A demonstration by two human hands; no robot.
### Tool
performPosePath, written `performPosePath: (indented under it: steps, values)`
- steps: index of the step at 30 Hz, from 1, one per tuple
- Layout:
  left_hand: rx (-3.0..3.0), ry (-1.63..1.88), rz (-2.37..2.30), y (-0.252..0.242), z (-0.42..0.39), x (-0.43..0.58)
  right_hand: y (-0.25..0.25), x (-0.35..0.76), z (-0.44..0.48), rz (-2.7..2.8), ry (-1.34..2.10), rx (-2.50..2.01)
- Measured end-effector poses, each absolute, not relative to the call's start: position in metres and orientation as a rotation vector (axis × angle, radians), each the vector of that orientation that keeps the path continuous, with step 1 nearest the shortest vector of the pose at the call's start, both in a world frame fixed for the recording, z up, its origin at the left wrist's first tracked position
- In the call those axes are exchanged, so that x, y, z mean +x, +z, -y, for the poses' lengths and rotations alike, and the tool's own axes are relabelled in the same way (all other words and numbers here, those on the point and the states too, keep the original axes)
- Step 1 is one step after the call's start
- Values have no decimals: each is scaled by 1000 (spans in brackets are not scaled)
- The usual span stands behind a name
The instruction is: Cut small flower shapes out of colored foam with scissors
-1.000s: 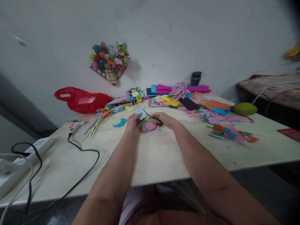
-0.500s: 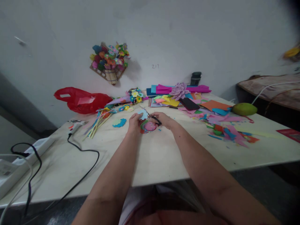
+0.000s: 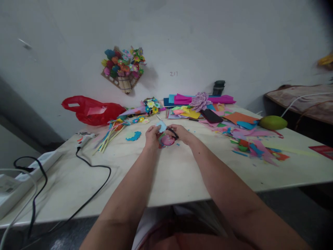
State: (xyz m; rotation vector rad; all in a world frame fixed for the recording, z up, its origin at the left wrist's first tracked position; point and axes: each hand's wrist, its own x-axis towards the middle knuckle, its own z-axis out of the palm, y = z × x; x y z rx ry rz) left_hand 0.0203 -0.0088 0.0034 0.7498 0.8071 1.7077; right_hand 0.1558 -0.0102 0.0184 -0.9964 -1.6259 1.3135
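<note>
Between thumb and fingers my left hand pinches a small light blue piece of paper or foam. My right hand is closed round the dark handles of a pair of scissors, whose blades point up and left beside the light blue piece. Below both hands lies a round pink item with a ring-like edge, partly hidden, with coloured scraps around it. Left of my hands, scalloped blue and pale green cut-outs rest on the table.
A glue gun with a black cord lies left, near a white power strip. Behind are a red plastic bag, paper strips and paper flowers. Coloured scraps, a dark phone and a green mango-like fruit occupy the right.
The light blue piece has turned in my left hand and shows a different outline beside the scissors. My left hand has shifted slightly right; the view has moved a little.
</note>
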Motion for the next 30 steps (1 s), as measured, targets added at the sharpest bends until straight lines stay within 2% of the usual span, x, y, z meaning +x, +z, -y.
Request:
performPosePath:
  steps: [30]
  values:
    - [768, 1737, -842, 2, 8, 27, 20, 149, 15, 1559, 1330, -1002]
